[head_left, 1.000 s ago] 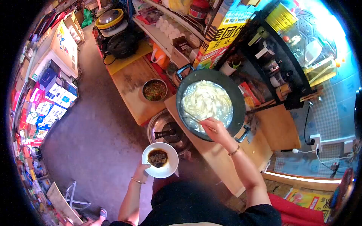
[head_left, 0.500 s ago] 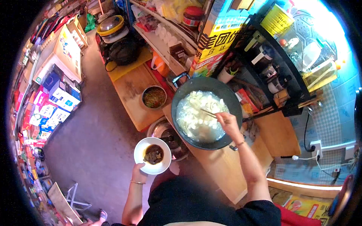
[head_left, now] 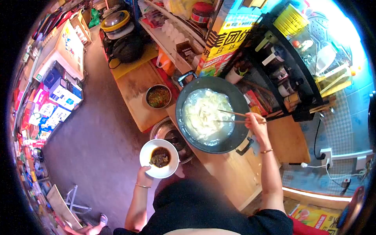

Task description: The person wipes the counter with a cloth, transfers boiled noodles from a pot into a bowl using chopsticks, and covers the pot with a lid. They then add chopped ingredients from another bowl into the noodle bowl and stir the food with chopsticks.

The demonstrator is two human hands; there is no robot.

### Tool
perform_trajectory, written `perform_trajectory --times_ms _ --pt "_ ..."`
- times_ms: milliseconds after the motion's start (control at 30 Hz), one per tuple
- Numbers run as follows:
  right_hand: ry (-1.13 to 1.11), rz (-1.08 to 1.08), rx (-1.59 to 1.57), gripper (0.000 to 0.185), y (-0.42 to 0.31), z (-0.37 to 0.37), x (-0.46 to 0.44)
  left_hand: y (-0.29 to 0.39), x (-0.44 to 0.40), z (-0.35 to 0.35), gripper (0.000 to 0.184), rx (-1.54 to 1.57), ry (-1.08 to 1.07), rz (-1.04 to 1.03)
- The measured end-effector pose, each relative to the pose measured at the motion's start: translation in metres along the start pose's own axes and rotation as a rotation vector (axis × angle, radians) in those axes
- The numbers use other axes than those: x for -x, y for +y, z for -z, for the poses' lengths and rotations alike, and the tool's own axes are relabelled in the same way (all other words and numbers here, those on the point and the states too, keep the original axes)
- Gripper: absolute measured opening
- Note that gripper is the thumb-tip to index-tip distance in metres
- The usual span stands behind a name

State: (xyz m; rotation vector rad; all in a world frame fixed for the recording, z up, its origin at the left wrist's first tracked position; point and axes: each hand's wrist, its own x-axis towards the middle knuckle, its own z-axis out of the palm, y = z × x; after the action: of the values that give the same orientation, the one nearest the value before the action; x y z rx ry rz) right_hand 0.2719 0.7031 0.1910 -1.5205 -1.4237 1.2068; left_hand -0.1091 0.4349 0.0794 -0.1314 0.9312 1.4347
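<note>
The right hand [head_left: 256,125] clamps chopsticks [head_left: 235,113] over the wok [head_left: 239,98]; left of the wok, the left hand [head_left: 145,176] clasps a white bowl [head_left: 146,154] of dark sauce [head_left: 160,157].

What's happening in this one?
A person is standing over a wide dark wok of pale food in cloudy liquid. Their right hand holds a pair of chopsticks, spread apart and reaching over the food; whether the tips touch it is hard to tell. Their left hand holds a white bowl with dark sauce in it, apart from the wok. A metal bowl of chopped bits rests on the wooden surface nearby.
</note>
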Motion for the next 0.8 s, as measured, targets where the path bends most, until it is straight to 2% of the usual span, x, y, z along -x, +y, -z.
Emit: perform_trajectory --times_ms 100,167,233,300,433,600,800 --pt "-0.093 -0.066 0.147 0.028 0.022 0.016 -0.004 -0.002 -0.002 0.006 0.043 -0.005 -0.016 -0.010" --pt "-0.025 -0.073 0.091 0.029 0.027 -0.009 -0.007 -0.004 -0.002 0.008 0.043 0.037 -0.030 0.013" --pt "0.014 0.038 -0.010 0.030 0.054 -0.027 -0.024 -0.002 0.001 0.001 0.044 0.042 -0.030 0.002" --pt "-0.006 0.031 -0.187 0.032 0.069 -0.046 -0.037 0.003 0.006 -0.005 0.045 0.038 -0.029 -0.011" --pt "0.042 0.019 -0.328 0.036 0.091 -0.080 -0.054 0.002 0.010 -0.003 0.047 0.036 0.027 -0.016" --pt "0.104 -0.199 -0.651 0.036 0.098 -0.117 -0.052 0.002 0.014 0.000 0.046 0.091 0.029 -0.039" --pt "0.081 -0.308 -0.862 0.035 0.101 -0.117 -0.033 0.004 0.018 0.004 0.047 0.106 0.047 -0.061"
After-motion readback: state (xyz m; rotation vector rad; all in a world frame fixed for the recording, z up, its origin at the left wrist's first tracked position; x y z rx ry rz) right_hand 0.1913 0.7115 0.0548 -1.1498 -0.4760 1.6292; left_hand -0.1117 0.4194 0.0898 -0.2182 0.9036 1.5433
